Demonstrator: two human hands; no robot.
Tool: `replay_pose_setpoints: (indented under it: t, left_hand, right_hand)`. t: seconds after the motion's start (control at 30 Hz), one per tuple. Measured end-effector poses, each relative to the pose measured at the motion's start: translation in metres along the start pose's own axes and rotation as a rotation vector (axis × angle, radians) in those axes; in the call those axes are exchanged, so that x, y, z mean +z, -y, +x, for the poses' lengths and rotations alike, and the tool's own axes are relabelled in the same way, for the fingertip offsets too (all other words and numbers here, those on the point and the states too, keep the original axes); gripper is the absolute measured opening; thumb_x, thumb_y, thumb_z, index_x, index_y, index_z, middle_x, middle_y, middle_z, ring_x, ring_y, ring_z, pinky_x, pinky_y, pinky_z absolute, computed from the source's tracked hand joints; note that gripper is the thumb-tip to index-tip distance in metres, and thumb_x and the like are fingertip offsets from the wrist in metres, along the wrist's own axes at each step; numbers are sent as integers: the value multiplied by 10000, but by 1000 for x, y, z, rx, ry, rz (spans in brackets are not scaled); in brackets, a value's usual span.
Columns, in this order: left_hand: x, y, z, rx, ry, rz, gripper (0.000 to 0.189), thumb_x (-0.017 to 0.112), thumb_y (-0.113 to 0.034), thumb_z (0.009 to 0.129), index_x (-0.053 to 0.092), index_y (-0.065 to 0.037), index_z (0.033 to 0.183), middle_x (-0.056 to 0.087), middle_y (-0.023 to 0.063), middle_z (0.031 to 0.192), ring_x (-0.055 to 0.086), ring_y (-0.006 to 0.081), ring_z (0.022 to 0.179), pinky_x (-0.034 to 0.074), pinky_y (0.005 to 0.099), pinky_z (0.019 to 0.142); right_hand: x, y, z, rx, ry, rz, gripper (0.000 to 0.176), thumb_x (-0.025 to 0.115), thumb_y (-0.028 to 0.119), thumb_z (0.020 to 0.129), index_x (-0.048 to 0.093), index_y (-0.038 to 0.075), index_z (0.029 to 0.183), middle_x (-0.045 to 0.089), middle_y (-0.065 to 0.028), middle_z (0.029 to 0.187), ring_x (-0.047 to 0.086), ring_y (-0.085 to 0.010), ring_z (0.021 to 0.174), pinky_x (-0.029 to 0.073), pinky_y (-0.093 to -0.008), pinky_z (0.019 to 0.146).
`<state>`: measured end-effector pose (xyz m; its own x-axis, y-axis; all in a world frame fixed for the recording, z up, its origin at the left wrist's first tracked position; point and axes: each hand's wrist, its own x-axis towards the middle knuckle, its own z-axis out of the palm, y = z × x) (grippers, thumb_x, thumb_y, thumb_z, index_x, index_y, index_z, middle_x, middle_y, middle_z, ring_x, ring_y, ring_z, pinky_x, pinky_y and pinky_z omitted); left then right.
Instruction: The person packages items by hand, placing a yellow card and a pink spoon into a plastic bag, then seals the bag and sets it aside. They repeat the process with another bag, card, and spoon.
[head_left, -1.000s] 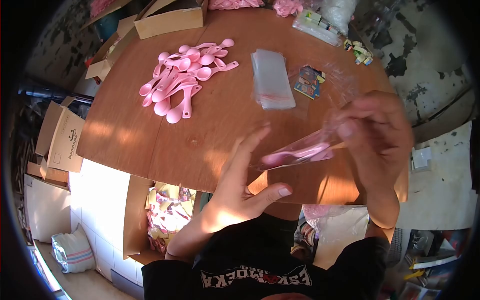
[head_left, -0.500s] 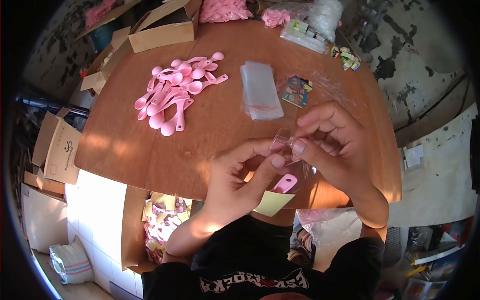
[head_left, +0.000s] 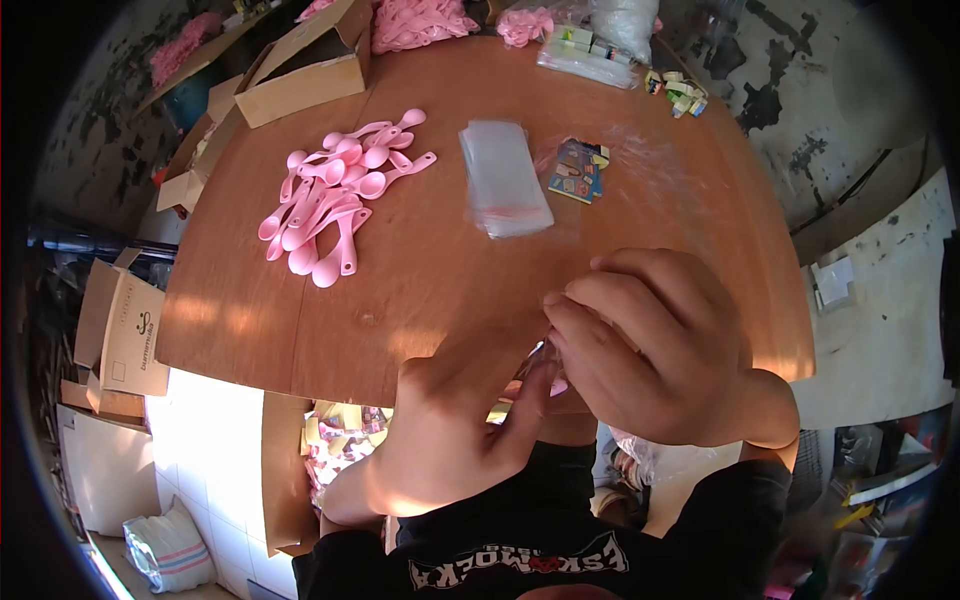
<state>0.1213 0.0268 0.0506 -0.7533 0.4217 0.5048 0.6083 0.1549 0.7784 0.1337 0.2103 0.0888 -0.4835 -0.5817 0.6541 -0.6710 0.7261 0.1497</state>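
Note:
Close together over the front edge of the table, my left hand (head_left: 450,415) and my right hand (head_left: 655,345) pinch a clear plastic bag (head_left: 541,352) between their fingertips. Most of the bag is hidden by the fingers. A bit of pink spoon (head_left: 558,386) shows below the fingertips. Beyond my hands lies a stack of flat clear bags (head_left: 505,180), with small printed cards (head_left: 578,172) to its right. Farther left rests a loose pile of pink measuring spoons (head_left: 335,195).
An open cardboard box (head_left: 305,85) stands at the back left of the wooden table (head_left: 390,310). Behind are a bag of pink spoons (head_left: 425,25) and packs of small cards (head_left: 590,60). Below the front edge, a carton (head_left: 285,470) holds several packed items.
Both hands have moved lower and turned, with their fingers closing over the bag's top. The pink spoon and yellow card, plainly visible before, are now mostly covered. The view has shifted slightly.

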Motion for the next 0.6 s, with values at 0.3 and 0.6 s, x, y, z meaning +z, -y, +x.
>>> replay_pose_setpoints:
  t: [0.3,0.6]
  left_hand:
    - [3,-6,-1,117,67,214,333,632,90,746,667,29,1071,676,132,724,692,213,619,525,274,574]
    - [6,15,-18,29,-353,-573,265,561,67,919,586,123,1176,709,186,905,692,179,800,561,288,750]
  right_hand:
    - [-11,-9,-2,122,-7,158,200,663,-56,557,643,-4,749,579,-57,770,550,-209,618,450,-296,531]
    - [-10,-192,-32,565,-313,1650,173,615,201,868,671,38,870,661,-58,783,618,-176,714,503,-365,691]
